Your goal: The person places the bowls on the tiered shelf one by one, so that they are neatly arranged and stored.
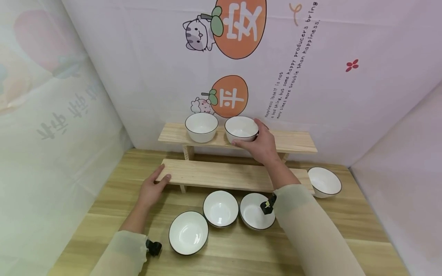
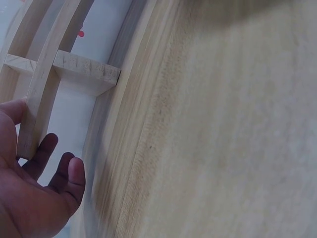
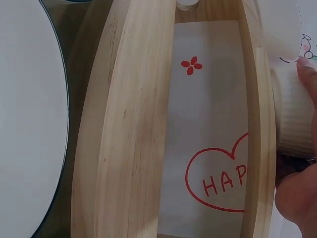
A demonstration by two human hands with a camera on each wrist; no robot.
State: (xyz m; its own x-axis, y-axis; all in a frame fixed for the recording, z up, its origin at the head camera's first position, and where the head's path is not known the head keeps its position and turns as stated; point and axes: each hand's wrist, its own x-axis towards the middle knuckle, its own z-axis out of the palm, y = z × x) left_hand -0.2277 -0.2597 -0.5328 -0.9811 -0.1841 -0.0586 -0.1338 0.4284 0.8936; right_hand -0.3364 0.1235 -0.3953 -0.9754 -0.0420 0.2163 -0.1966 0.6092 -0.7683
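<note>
1. The right hand (image 1: 263,145) is curling its grip around a white bowl (image 1: 241,129), thumb near the front rim and fingers wrapping the far side; the right wrist view is showing fingertips pressing the bowl's ribbed wall.
2. That bowl is sitting on the upper shelf (image 1: 297,141) of a wooden two-step rack, directly ahead of the right hand and just beside a second bowl (image 1: 202,127) to its left, the two apart or barely touching.
3. The left hand (image 1: 154,186) is resting with spread, relaxed fingers on the left end of the lower shelf (image 1: 214,175), holding nothing.
4. The right hand is the nearer one to the gripped bowl; the shelves' long axes are running left to right.
5. Four more bowls are lying on the table (image 1: 103,214) below the rack.
</note>
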